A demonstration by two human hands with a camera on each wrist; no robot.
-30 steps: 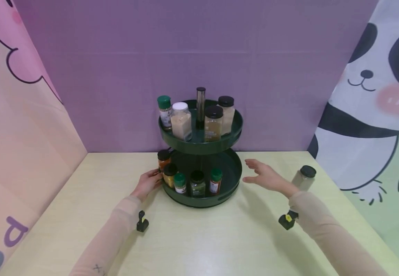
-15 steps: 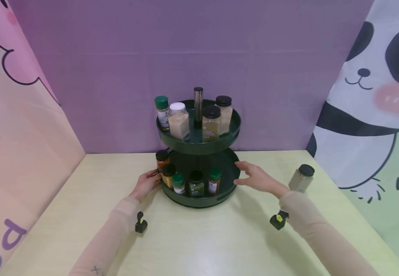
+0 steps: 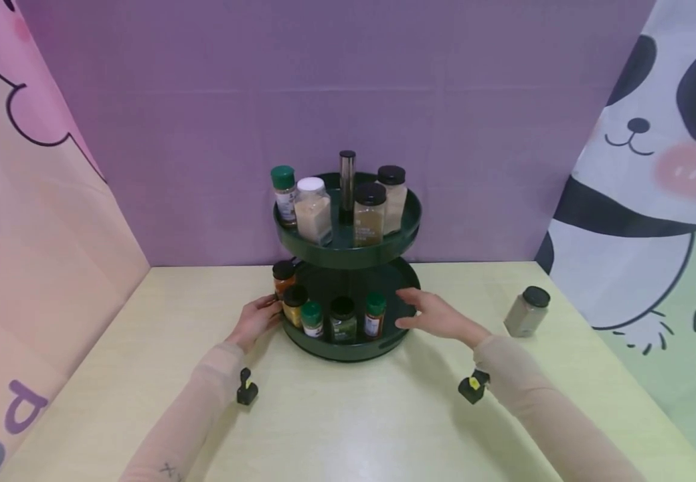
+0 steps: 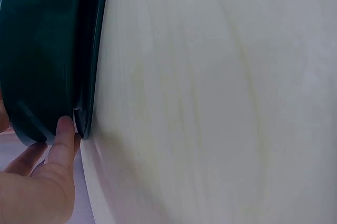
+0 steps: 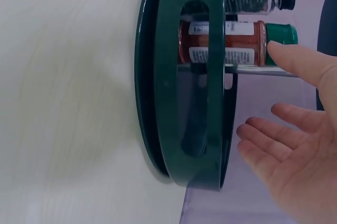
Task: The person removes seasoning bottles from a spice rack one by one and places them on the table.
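Note:
A dark green two-tier turntable (image 3: 348, 254) stands at the table's back. My left hand (image 3: 257, 318) is at the left side of its lower tray; in the left wrist view straight fingertips (image 4: 64, 125) touch the tray's outer wall (image 4: 39, 66). My right hand (image 3: 438, 314) reaches over the lower tray's right rim, fingers spread and holding nothing. Nearest to it is a red spice jar (image 3: 375, 317) with a green lid; in the right wrist view my thumb overlaps that lid (image 5: 284, 33), and I cannot tell whether they touch.
Beside the red jar are a jar of green herbs (image 3: 343, 321), a small green-lidded jar (image 3: 312, 321), a yellow jar (image 3: 294, 306) and an orange one (image 3: 284, 278). Several jars, including a white-lidded one (image 3: 313, 214), occupy the upper tray. A black-lidded jar (image 3: 527, 312) stands at right.
My right hand has moved left, from beside the turntable to over its lower tray near the red jar. The left hand stays at the tray's left side.

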